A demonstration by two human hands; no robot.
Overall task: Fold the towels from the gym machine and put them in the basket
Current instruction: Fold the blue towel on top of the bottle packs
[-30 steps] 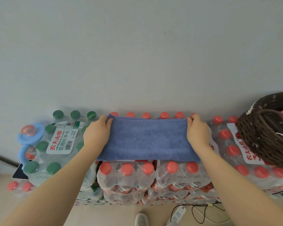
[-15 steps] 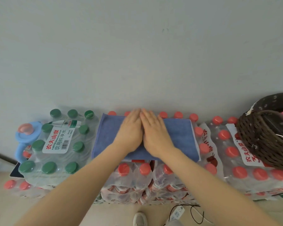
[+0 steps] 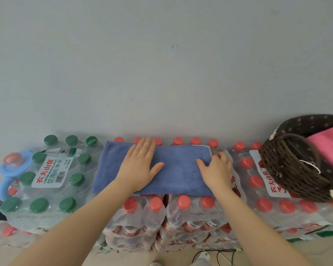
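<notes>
The right end of the blue towel [image 3: 178, 166] is gripped by the right hand [image 3: 217, 172]: the thumb is laid flat on the top of the cloth and the other fingers are curled over the short right edge, so that the edge is pinched between them. The left hand [image 3: 139, 166] is pressed flat on the towel with its fingers straight and held together and the thumb spread towards the right; nothing is held by it. The two hands are kept apart, with a bare stretch of cloth between them.

The towel is spread as a long folded band on top of shrink-wrapped packs of red-capped water bottles [image 3: 183, 202], close to the grey wall [image 3: 161, 64]. Its left end is lying just beside a pack of green-capped water bottles [image 3: 46, 175], on which a white label with red characters is seen. A blue plastic handle with a pink cap [image 3: 10, 166] is seen at the far left of that pack.

At the right, a dark brown wicker basket [image 3: 288, 169] is set on more red-capped packs, well apart from the blue towel. A pink towel [image 3: 329, 144] is lying inside it. Below the packs, a black cable [image 3: 215, 255] is seen on the pale floor.
</notes>
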